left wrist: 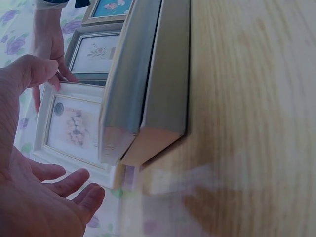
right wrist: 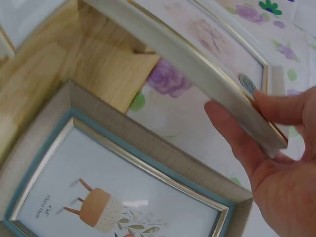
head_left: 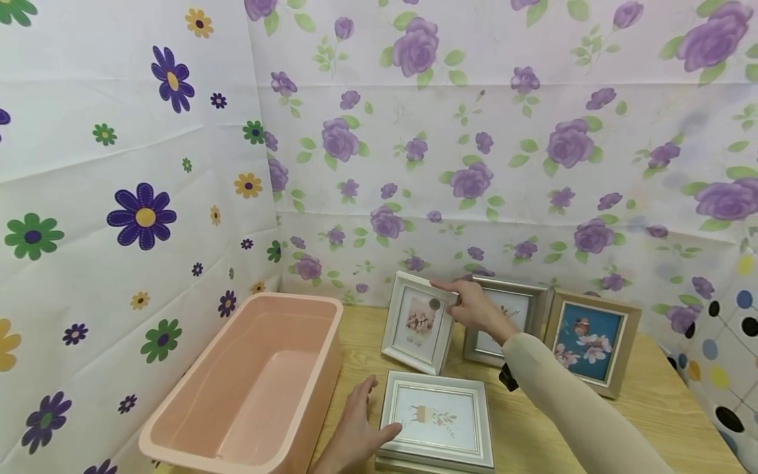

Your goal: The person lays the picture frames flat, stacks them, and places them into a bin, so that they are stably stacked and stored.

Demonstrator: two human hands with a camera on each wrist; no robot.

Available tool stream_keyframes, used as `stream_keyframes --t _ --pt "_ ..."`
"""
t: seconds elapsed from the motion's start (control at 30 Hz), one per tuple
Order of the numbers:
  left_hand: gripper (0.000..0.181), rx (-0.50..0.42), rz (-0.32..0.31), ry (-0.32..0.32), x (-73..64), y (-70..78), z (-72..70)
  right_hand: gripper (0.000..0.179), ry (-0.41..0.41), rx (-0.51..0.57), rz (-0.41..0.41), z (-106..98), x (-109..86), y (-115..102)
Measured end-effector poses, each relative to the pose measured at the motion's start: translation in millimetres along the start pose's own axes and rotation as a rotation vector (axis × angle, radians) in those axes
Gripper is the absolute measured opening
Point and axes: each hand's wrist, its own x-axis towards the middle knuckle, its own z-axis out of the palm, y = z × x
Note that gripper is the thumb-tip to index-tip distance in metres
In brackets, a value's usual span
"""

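My right hand (head_left: 474, 308) pinches the top right corner of a white picture frame (head_left: 416, 322) with a pink flower print. In the right wrist view the thumb is on this frame's front and the fingers are behind its edge. The white frame stands tilted, its lower edge close over the table. My left hand (head_left: 356, 428) holds nothing, its fingers spread and relaxed beside a stack of two picture frames (head_left: 438, 421). The upper one lies face up with a chair-and-plant print. In the left wrist view the left palm (left wrist: 29, 197) faces the stack's side.
A pink plastic tub (head_left: 331, 342) stands at the left of the wooden table (head_left: 645, 421). Behind my right arm lean a silver-grey picture frame (head_left: 535, 296) and a tan picture frame (head_left: 628, 329) with a blue flower picture. Flowered cloth (head_left: 414, 164) hangs behind the table.
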Motion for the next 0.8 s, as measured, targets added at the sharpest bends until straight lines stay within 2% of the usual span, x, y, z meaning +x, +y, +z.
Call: stream_keyframes --t 0.23,0.4,0.6,0.7,0.8 --pt "0.099 -0.063 0.016 0.020 3.3 2.2 -1.0 0.070 0.239 0.090 0.008 -4 -20.3 -7" --pt "0.095 -0.145 0.026 0.046 5.9 6.5 -1.4 0.070 0.347 0.204 0.085 -7 -46.4 -19" --pt "0.078 -0.240 0.031 0.127 10.4 8.0 -2.5 0.073 0.381 0.537 0.211 -5 -83.6 -36" --pt "0.069 -0.372 0.051 0.146 12.2 8.4 -3.9 0.073 0.382 0.676 0.271 -1 -104.0 -44" --pt "0.064 -0.533 0.063 0.133 12.9 9.8 -5.4 0.073 0.400 0.797 0.324 5 -124.2 -52"
